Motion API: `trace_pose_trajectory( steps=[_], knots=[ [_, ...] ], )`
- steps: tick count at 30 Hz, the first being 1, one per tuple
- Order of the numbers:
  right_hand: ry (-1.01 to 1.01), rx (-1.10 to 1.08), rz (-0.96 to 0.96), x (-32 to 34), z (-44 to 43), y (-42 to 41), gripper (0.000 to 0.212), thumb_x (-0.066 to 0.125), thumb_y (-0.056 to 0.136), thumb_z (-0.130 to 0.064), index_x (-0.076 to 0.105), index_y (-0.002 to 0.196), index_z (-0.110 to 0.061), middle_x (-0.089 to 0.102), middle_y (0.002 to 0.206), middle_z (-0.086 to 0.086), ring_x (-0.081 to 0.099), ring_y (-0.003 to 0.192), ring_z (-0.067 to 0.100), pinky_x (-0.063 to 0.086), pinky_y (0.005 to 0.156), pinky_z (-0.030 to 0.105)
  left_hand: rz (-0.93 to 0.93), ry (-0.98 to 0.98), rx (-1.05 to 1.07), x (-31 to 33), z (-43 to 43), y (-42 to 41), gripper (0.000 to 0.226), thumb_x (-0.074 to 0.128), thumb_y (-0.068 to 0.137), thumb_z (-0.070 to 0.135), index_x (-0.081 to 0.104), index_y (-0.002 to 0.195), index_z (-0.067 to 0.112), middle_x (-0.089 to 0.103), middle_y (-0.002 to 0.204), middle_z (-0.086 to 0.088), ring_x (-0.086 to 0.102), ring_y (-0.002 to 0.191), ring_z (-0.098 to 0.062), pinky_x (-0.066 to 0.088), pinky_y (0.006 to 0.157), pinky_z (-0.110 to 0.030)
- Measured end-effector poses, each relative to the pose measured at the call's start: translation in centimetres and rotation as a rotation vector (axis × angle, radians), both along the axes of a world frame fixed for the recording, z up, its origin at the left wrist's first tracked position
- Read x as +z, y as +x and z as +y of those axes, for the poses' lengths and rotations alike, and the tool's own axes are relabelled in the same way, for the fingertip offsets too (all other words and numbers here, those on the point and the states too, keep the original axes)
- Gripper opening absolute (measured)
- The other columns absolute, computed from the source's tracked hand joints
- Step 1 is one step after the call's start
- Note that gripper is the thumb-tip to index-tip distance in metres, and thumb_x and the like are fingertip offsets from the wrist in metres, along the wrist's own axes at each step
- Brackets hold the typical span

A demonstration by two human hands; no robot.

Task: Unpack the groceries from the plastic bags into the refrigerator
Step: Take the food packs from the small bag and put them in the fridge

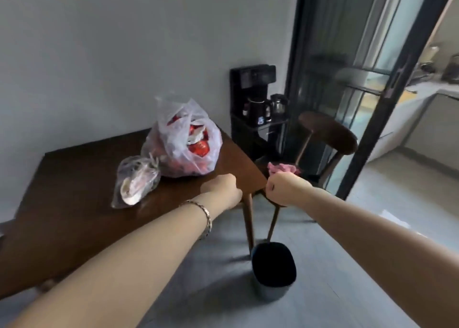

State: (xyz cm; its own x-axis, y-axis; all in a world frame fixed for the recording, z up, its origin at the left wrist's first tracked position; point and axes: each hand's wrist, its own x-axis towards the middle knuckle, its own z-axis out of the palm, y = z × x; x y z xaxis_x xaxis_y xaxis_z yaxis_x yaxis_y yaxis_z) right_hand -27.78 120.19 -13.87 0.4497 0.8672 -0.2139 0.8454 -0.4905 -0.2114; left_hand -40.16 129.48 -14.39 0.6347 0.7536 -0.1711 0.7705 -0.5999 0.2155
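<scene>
Clutching crumpled pink wad (283, 169) in right hand (285, 189), likely for binning | curling left hand (221, 186) into empty-looking fist near grocery bag (181, 144).

A plain pale wall (111, 54) fills the upper left of the frame. Below it stands a dark brown wooden tabletop (74, 178) on slim legs, with a dark wooden chair (330, 134) at its right end. At centre, against the wall, a black drinks stand (250, 79) carries two kettles (255, 109). A black-framed glass sliding door (335, 54) at upper right lets in daylight, and a white kitchen counter (427, 91) shows beyond it. On the grey floor (211, 265) at lower centre sits a round bin (273, 263).
</scene>
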Motion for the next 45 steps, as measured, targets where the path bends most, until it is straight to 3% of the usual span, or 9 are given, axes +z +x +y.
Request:
trace_pose_trajectory(
  steps=[6, 14, 19, 26, 31, 33, 35, 40, 45],
  knots=[
    [0.004, 0.246, -0.003, -1.7, 13.7, -11.4, 0.028, 0.044, 0.091, -0.017, 0.063, 0.11, -0.01, 0.062, 0.113, 0.01, 0.058, 0.105, 0.028, 0.045, 0.083, 0.033, 0.011, -0.003, 0.227, -1.7, 11.3, -13.8, 0.031, 0.041, 0.091, 0.027, 0.059, 0.111, 0.011, 0.058, 0.12, -0.011, 0.056, 0.107, -0.029, 0.039, 0.096, -0.038],
    [0.074, 0.222, 0.145, -5.2, 29.1, -20.4, 0.018, 0.046, 0.086, -0.015, 0.063, 0.091, -0.011, 0.064, 0.098, 0.008, 0.057, 0.086, 0.027, 0.043, 0.069, 0.029, -0.065, -0.099, 0.419, -3.9, 25.1, -24.0, 0.033, 0.034, 0.096, 0.029, 0.062, 0.103, 0.012, 0.066, 0.1, -0.006, 0.062, 0.089, -0.025, 0.044, 0.071, -0.03],
    [0.012, 0.26, 0.131, -8.0, 35.2, -20.8, 0.027, 0.043, 0.091, -0.011, 0.063, 0.109, -0.005, 0.063, 0.113, 0.011, 0.058, 0.103, 0.029, 0.05, 0.087, 0.038, -0.113, -0.156, 0.458, -6.7, 29.8, -24.3, 0.038, 0.031, 0.096, 0.034, 0.063, 0.098, 0.014, 0.066, 0.095, -0.004, 0.061, 0.083, -0.024, 0.045, 0.069, -0.029],
    [-0.005, 0.144, 0.234, -13.8, 42.9, -15.4, 0.017, 0.046, 0.086, -0.008, 0.062, 0.09, -0.011, 0.06, 0.099, 0.008, 0.057, 0.096, 0.027, 0.045, 0.078, 0.03, -0.17, -0.181, 0.424, -11.1, 35.4, -19.9, 0.021, 0.039, 0.094, 0.023, 0.057, 0.088, 0.016, 0.064, 0.087, -0.002, 0.059, 0.074, -0.021, 0.043, 0.06, -0.028],
    [-0.02, 0.022, 0.493, -17.1, 49.0, -12.1, 0.04, 0.033, 0.096, 0.0, 0.04, 0.135, 0.003, 0.049, 0.132, 0.025, 0.053, 0.114, 0.036, 0.045, 0.088, 0.037, -0.227, -0.286, 0.492, -12.5, 38.8, -15.5, 0.017, 0.041, 0.091, 0.017, 0.057, 0.087, 0.021, 0.058, 0.079, 0.003, 0.053, 0.067, -0.016, 0.035, 0.051, -0.023],
    [-0.113, 0.151, 0.422, -18.5, 50.3, -11.7, 0.042, 0.031, 0.097, 0.0, 0.031, 0.138, 0.007, 0.044, 0.135, 0.029, 0.056, 0.108, 0.033, 0.048, 0.083, 0.036, -0.246, -0.33, 0.508, -13.1, 39.9, -14.2, 0.019, 0.042, 0.09, 0.018, 0.061, 0.094, 0.019, 0.061, 0.083, 0.002, 0.055, 0.073, -0.017, 0.039, 0.057, -0.024],
    [-0.065, -0.137, 0.754, -19.6, 52.1, -11.6, 0.034, 0.045, 0.095, -0.01, 0.049, 0.127, 0.003, 0.056, 0.123, 0.023, 0.055, 0.082, 0.017, 0.046, 0.07, 0.023, -0.271, -0.38, 0.526, -13.8, 41.0, -13.1, 0.021, 0.045, 0.09, 0.018, 0.063, 0.101, 0.019, 0.065, 0.094, 0.0, 0.059, 0.083, -0.019, 0.045, 0.068, -0.026],
    [-0.079, -0.135, 0.77, -21.1, 53.0, -11.0, 0.01, 0.056, 0.088, -0.017, 0.058, 0.079, -0.014, 0.062, 0.075, 0.005, 0.053, 0.058, 0.012, 0.043, 0.057, 0.021, -0.362, -0.484, 0.532, -14.8, 42.3, -11.6, 0.022, 0.051, 0.089, 0.025, 0.061, 0.108, 0.023, 0.066, 0.098, 0.001, 0.063, 0.088, -0.015, 0.048, 0.074, -0.023],
    [0.096, -0.044, 0.861, -18.6, 52.1, -11.5, 0.006, 0.063, 0.082, -0.011, 0.057, 0.083, -0.012, 0.064, 0.066, 0.002, 0.057, 0.051, 0.009, 0.043, 0.047, 0.018, -0.481, -0.612, 0.565, -15.2, 43.5, -10.9, 0.022, 0.054, 0.085, 0.019, 0.058, 0.106, 0.025, 0.065, 0.086, 0.007, 0.061, 0.078, -0.005, 0.046, 0.061, -0.013]
  ],
)
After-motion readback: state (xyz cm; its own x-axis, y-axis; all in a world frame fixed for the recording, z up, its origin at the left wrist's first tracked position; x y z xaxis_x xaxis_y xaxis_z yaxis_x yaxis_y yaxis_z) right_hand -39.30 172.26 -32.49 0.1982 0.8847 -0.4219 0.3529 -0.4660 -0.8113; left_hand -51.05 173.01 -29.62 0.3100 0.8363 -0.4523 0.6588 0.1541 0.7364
